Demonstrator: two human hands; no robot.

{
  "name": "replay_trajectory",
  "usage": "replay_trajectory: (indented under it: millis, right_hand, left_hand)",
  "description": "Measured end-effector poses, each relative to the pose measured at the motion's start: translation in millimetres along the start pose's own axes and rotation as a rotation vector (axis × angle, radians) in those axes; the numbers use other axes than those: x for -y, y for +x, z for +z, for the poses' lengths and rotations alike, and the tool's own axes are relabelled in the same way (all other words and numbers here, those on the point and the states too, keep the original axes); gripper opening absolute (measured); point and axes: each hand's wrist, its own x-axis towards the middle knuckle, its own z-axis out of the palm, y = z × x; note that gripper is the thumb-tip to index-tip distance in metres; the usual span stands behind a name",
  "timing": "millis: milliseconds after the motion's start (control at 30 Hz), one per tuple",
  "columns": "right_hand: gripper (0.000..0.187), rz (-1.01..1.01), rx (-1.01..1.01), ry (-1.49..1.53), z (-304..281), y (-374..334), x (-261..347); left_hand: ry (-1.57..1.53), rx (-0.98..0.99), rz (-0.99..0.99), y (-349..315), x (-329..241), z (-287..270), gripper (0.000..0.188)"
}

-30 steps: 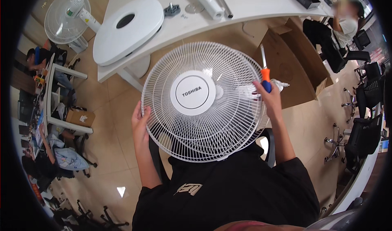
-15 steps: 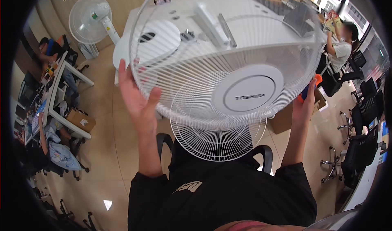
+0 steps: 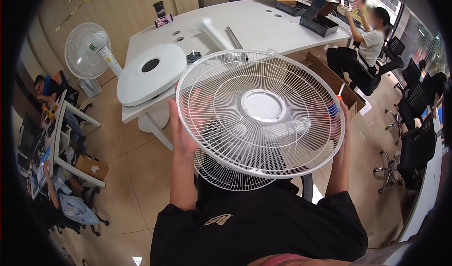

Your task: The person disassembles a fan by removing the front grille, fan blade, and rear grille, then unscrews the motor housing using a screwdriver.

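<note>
A round white wire cover [image 3: 263,107] is up in the air in front of the seated person, tilted, with a pale ring at its middle. The left hand [image 3: 182,136] holds its left edge, fingers spread apart behind the wires and thumb outside the rim. The right hand [image 3: 346,125] is at the right edge and also has a screwdriver [image 3: 333,110] with an orange and blue handle; its fingers seem closed around that handle, though the wires partly hide them. Just below, nearer the person, a second wire cover [image 3: 223,177] lies over the lap, partly overlapped by the first. Beyond is a white table [image 3: 256,26]. On its left near corner rests a white fan base [image 3: 167,80] with a dark round hole, and beside that a small dark part [image 3: 193,56]. Farther right lie a white pole [image 3: 213,33] and a thin metal rod [image 3: 233,38]. At the far left side I see a phone [image 3: 164,21] and a dark cup [image 3: 159,8]; black boxes [image 3: 321,23] sit toward the far right. A white standing fan [image 3: 98,45] is left of the table, and a co-worker [image 3: 372,45] in a white top sits right of it.
</note>
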Motion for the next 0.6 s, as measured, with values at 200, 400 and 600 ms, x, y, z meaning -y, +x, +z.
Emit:
replay_trajectory:
  millis: [200, 400, 600]
  right_hand:
    - [0.066, 0.240, 0.129, 0.196, -40.0, 3.0, -7.5]
    - [0.066, 0.086, -0.065, 0.359, -31.7, 23.6, -28.2]
    - [0.049, -0.014, -0.273, 0.449, -19.1, 110.5, -49.1]
  left_hand:
    - [-0.083, 0.049, 0.048, 41.7, 24.6, 10.4, 0.078]
    - [-0.042, 0.028, 0.097, 83.6, 64.1, 33.5, 0.078]
    - [0.221, 0.000, -0.057, 49.7, 106.9, 1.1, 0.073]
